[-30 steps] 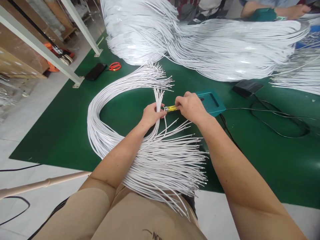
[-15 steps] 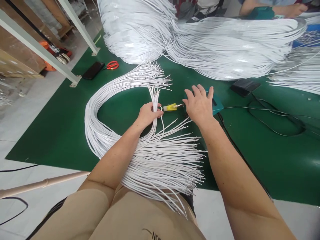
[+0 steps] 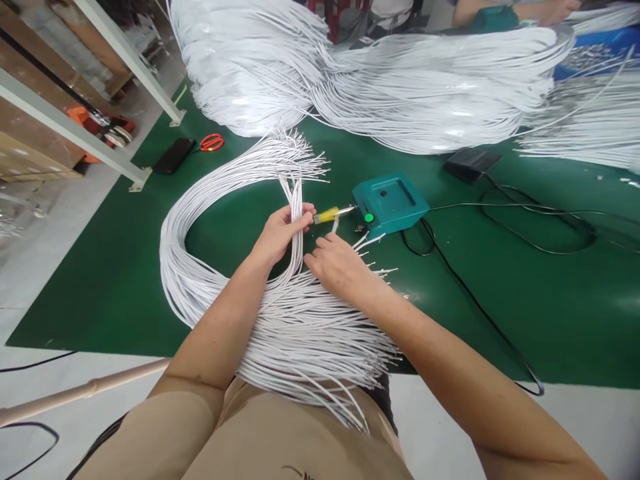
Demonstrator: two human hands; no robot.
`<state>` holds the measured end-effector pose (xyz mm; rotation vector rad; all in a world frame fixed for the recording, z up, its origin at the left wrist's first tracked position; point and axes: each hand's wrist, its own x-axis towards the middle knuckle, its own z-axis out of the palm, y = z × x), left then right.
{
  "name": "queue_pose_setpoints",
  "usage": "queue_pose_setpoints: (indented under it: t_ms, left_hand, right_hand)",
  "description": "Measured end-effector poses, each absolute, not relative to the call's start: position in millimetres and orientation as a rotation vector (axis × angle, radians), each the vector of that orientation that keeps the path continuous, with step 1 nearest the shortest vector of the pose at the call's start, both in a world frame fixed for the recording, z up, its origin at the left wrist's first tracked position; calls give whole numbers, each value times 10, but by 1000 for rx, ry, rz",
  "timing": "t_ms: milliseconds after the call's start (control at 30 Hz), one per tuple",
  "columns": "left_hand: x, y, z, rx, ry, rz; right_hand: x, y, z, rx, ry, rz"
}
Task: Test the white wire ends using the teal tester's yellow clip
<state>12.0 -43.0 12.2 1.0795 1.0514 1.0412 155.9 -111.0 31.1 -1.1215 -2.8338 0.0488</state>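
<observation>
My left hand [image 3: 279,230] is closed around a small upright bunch of white cables [image 3: 297,207]. Just right of its fingertips is a yellow piece [image 3: 327,215] on a metal tip that comes out of a teal box [image 3: 390,200] with a green button. My right hand [image 3: 340,267] has its fingers curled over the cable ends, below the yellow piece; what it pinches, if anything, is too small to name. A large curved bundle of white cables [image 3: 175,233] lies around my left hand, its loose ends [image 3: 320,333] spread under my forearms.
Big piles of white cable [image 3: 425,93] lie across the back of the green table [image 3: 525,313]. A phone [image 3: 173,156] and red-handled scissors [image 3: 212,142] are at the back left. A black device [image 3: 471,164] with cords sits right. Another person's arm [image 3: 535,12] shows behind, near a blue bin [image 3: 600,53].
My right hand has left the teal box, moving left and toward me to the cables beside my left hand, and its fingers have curled. The view has shifted slightly.
</observation>
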Motion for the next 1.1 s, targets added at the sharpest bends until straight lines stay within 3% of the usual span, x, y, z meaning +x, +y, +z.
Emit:
queue_pose_setpoints:
  t_ms: [133, 233, 433, 567, 767, 1100]
  left_hand:
    - [138, -432, 147, 999, 1045, 958]
    - [167, -434, 139, 1014, 1007, 958]
    - [224, -451, 121, 1101, 959, 980]
    - [254, -470, 150, 1107, 947, 958]
    - [306, -471, 175, 1057, 902, 1040]
    - [309, -480, 147, 1154, 963, 1022]
  right_hand:
    - [1630, -1105, 462, -1603, -2716, 812]
    - [1789, -942, 649, -1580, -2518, 1080]
    - [1944, -492, 660, -1412, -1410, 1018]
    - [1872, -431, 530, -1283, -1294, 1059]
    - [1803, -544, 429, -1181, -1181, 1390]
    - [1822, -539, 341, -1127, -1021, 1377]
